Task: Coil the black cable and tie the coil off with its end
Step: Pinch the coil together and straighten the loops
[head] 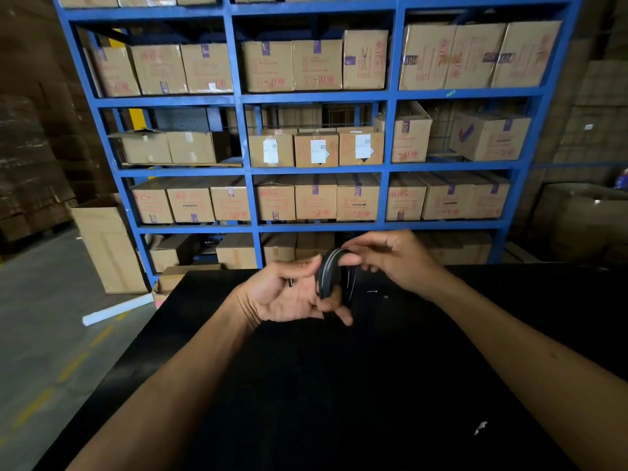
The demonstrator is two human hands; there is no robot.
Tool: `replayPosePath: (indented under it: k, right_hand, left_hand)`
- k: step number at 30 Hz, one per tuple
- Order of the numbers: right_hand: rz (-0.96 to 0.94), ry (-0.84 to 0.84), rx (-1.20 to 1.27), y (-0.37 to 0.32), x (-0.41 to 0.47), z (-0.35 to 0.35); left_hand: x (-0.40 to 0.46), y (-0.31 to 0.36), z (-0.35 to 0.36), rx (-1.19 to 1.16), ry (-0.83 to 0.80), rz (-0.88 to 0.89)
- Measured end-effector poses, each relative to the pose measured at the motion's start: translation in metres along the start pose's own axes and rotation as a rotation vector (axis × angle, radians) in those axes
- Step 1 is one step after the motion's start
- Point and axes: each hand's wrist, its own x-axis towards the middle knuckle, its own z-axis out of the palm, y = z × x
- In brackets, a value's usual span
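Note:
The black cable point(329, 273) is wound in several loops around the fingers of my left hand point(289, 294), which is held palm up above the black table point(323, 385). My right hand point(390, 260) pinches the top of the coil between thumb and fingers. A short metal-tipped end point(291, 283) pokes out behind my left fingers. The loose strands hang down past my left palm and merge with the dark tabletop, so the rest of the cable is hard to tell apart.
A blue steel rack point(316, 96) full of cardboard boxes stands just beyond the table's far edge. An open carton point(105, 243) and a white tube point(117, 309) lie on the concrete floor at the left. A small white scrap point(481, 427) lies on the table.

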Motion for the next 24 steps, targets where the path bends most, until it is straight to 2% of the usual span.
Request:
replayPosePath:
  k: [6, 13, 17, 20, 24]
  right_hand:
    - [0.027, 0.087, 0.155, 0.010, -0.016, 0.027]
    - [0.086, 0.070, 0.270, 0.014, -0.022, 0.037]
    - [0.082, 0.113, 0.424, 0.015, -0.020, 0.043]
    - [0.105, 0.085, 0.523, 0.014, -0.018, 0.048]
    - [0.086, 0.075, 0.539, 0.012, -0.017, 0.051]
  left_hand:
    - [0.000, 0.003, -0.001, -0.188, 0.132, 0.131]
    - [0.001, -0.001, -0.003, -0.228, 0.245, 0.171]
    - [0.004, -0.001, -0.001, -0.212, 0.237, 0.185]
    - [0.004, 0.000, 0.000, -0.219, 0.194, 0.189]
    - [0.002, 0.002, 0.000, -0.201, 0.165, 0.189]
